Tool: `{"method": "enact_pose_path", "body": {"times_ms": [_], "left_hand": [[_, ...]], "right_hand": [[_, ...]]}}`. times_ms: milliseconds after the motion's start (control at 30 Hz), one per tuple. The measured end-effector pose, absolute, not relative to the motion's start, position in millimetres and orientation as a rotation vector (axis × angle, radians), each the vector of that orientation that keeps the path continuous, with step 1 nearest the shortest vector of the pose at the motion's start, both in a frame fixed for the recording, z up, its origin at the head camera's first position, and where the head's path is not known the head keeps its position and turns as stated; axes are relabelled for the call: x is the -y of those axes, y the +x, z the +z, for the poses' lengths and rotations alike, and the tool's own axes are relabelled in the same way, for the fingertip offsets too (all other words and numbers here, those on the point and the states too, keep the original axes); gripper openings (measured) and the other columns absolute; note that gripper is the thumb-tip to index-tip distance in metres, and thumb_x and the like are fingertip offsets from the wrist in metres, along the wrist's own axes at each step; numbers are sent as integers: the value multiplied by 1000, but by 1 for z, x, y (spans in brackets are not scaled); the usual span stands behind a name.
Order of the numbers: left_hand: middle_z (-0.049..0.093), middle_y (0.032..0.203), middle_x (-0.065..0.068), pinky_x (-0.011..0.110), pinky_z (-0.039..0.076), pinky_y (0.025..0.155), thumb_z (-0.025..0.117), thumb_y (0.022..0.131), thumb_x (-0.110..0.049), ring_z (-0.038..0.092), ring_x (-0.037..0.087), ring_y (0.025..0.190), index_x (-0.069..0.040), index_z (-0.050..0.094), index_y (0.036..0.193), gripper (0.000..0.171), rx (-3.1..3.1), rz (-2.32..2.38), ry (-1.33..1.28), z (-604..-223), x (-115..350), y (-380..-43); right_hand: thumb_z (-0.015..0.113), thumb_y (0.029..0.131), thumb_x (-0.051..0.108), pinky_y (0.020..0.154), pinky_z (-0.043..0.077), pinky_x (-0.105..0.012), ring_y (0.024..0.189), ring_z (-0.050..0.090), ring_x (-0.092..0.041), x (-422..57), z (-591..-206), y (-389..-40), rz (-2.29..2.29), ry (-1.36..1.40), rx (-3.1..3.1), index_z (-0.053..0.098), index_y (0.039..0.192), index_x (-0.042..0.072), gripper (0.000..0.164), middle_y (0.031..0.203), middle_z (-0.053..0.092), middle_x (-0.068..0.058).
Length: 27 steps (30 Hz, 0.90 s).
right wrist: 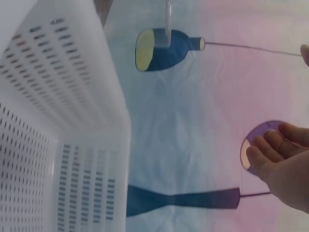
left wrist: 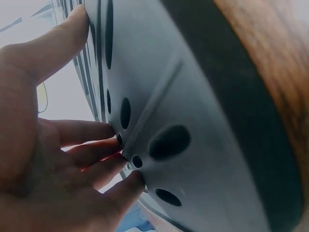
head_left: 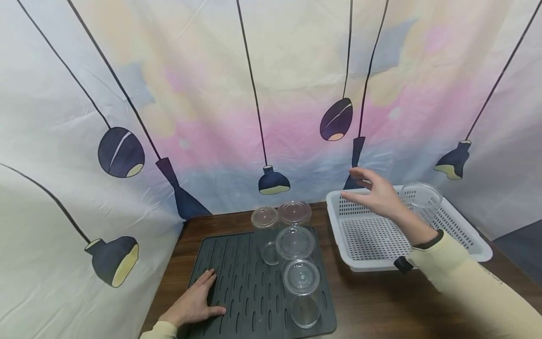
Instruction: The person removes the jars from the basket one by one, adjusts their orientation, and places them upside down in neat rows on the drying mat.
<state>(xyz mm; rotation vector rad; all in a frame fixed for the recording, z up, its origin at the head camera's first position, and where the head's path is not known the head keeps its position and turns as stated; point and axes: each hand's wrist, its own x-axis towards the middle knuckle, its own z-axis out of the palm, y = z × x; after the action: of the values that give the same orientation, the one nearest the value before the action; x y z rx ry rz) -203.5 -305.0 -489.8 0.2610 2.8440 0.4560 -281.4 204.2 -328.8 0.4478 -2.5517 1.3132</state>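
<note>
My left hand (head_left: pixel 192 301) rests on the left front part of a dark grey slotted mat (head_left: pixel 243 282), thumb spread from the fingers. In the left wrist view its fingertips touch the mat's ribbed surface. My right hand (head_left: pixel 377 195) is raised above a white perforated basket (head_left: pixel 345 240), thumb apart from the fingers and nothing between them. Several clear cylindrical containers stand in a cluster along the mat's right side, among them a front one (head_left: pixel 302 294), a wider one (head_left: pixel 295 242) and a narrow one (head_left: pixel 267 235). Another clear container (head_left: pixel 423 200) is in the basket's right side, partly behind my right forearm.
The mat and basket stand on a dark wooden table (head_left: pixel 357 301), with a strip of wood between them. A cloth backdrop (head_left: pixel 220 141) printed with hanging lamps rises right behind the table and along its left side.
</note>
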Motion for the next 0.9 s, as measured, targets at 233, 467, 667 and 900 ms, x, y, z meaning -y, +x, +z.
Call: {"method": "enact_pose_path", "body": {"times_ms": [233,467,667,900], "left_hand": [[34,153,23,62,38,102,83,65,-59,32,47,139,6,47,140,106,-2846,448,263,-488,306,-205],[34,153,23,62,38,102,83,64,-60,31,47,140,7,47,140,107,-2842,461,270,-492,305,-203],[33,153,23,61,39,103,82,65,-61,30,46,141,6,46,141,107,-2838,467,286,-493,305,-204],[33,153,24,62,39,102,82,66,-59,30,47,140,7,45,141,106,-2835,477,296,-491,306,-205]], "right_hand": [[77,84,38,107,39,-53,134,43,-42,-223,-330,-275,1294,404,2532,40,148,8,79,147,44,-18],[77,85,35,107,38,-54,134,42,-44,-243,-331,-267,1302,371,2527,39,149,10,78,148,42,-20],[74,87,36,105,38,-58,134,40,-47,-258,-333,-260,1286,321,2535,36,150,9,79,149,40,-22],[72,88,38,104,38,-59,135,39,-48,-271,-334,-255,1267,242,2545,33,152,9,81,151,38,-22]]}}
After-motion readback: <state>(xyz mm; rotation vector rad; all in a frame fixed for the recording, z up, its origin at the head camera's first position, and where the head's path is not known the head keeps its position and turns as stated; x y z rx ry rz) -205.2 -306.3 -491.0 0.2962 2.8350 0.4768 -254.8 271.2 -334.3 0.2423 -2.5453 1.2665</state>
